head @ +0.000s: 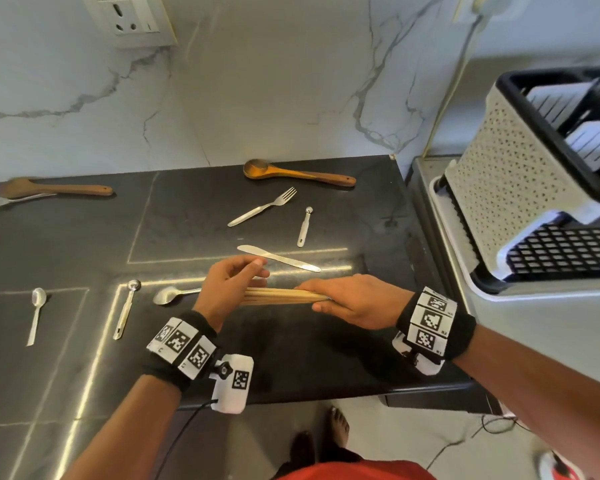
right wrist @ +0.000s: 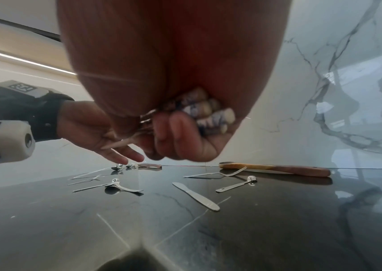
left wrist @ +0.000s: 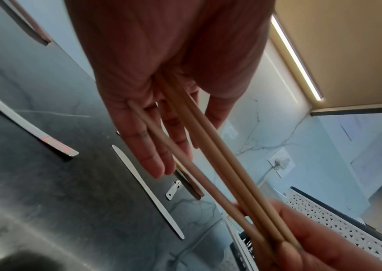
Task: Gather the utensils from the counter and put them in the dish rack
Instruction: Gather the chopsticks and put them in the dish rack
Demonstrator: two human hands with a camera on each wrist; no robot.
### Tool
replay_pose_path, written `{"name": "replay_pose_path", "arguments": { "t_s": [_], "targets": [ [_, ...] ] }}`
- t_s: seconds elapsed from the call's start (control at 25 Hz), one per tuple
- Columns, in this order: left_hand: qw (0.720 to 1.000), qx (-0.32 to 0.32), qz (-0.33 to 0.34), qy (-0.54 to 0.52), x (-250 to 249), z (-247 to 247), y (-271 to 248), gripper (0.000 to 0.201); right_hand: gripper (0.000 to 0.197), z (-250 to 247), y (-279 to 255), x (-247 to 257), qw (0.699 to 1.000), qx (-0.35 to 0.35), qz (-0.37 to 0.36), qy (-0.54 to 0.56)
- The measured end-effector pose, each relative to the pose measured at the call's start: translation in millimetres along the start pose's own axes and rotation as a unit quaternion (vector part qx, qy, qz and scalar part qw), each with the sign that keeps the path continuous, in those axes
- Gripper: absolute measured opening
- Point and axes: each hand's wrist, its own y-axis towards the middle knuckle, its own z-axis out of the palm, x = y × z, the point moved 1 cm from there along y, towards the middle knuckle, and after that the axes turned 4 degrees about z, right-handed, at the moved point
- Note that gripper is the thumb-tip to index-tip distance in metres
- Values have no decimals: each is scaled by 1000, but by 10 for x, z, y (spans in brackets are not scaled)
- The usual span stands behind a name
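A bundle of wooden chopsticks (head: pixel 281 295) hangs level above the black counter (head: pixel 84 258). My right hand (head: pixel 343 299) grips their thick end with curled fingers; the right wrist view shows the patterned butts (right wrist: pixel 208 110) inside the fist. My left hand (head: pixel 238 282) is at the thin end with straight, relaxed fingers, and the sticks (left wrist: pixel 220 161) lie across its palm (left wrist: pixel 162 143). A butter knife (head: pixel 279 258) lies just beyond the hands. The dish rack (head: pixel 534 188), white and black, stands at the right.
On the counter lie a fork (head: pixel 264 206), a wooden spoon (head: pixel 298 173), two small measuring spoons (head: pixel 305 226) (head: pixel 127 308), a tablespoon (head: pixel 174 294), a teaspoon (head: pixel 37 315) and a wooden spatula (head: pixel 56 188). A marble wall (head: pixel 257 81) backs the counter.
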Motion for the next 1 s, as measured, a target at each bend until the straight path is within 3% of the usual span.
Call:
{"name": "replay_pose_path", "arguments": {
  "t_s": [0.12, 0.28, 0.44, 0.72, 1.0],
  "targets": [
    [996, 49, 22, 71, 17, -43, -9, 27, 27, -7, -68, -28, 999, -21, 14, -31],
    [954, 128, 87, 255, 17, 3, -43, 51, 22, 15, -162, -39, 997, -29, 43, -60],
    [944, 134, 125, 276, -16, 125, -63, 50, 24, 45, -275, -18, 993, -20, 93, -64],
    [923, 159, 180, 302, -154, 550, -130, 57, 27, 253, -605, 146, 985, -100, 120, -71],
    [916, 199, 215, 274, -220, 1079, -230, 55, 30, 243, -1211, -150, 977, -122, 132, -115]
  ]
}}
